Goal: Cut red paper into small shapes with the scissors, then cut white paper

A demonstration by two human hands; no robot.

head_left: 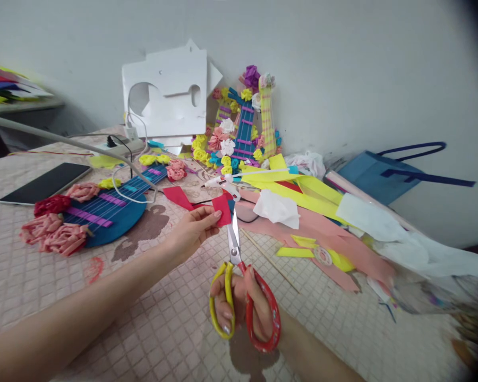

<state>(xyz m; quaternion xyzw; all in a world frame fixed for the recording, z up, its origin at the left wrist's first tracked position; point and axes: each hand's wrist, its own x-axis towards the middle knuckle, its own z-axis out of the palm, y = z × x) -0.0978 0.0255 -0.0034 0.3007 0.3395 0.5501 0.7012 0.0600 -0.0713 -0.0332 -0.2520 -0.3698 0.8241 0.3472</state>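
Note:
Pinched in my left hand (195,231) is the end of a red crepe paper strip (222,209), whose other part trails back to the left over the table. My right hand (245,305) grips a pair of scissors (235,249) with one yellow and one red handle. The blades point away from me, slightly parted, close to the strip's right edge; whether they touch it I cannot tell. A blue guitar-shaped craft (115,220) with purple bars and paper roses lies left of my left hand. Beyond the blades lies a white hot glue gun (217,182).
Several flower-covered guitar crafts (245,127) and white cut-out boards (175,95) lean on the wall. Yellow strips (302,185), pink paper (322,239) and white tissue (276,208) cover the right side. A dark tablet (45,183), white cable (83,144) and blue bag (378,175) lie around. A thin stick (271,261) lies near the scissors.

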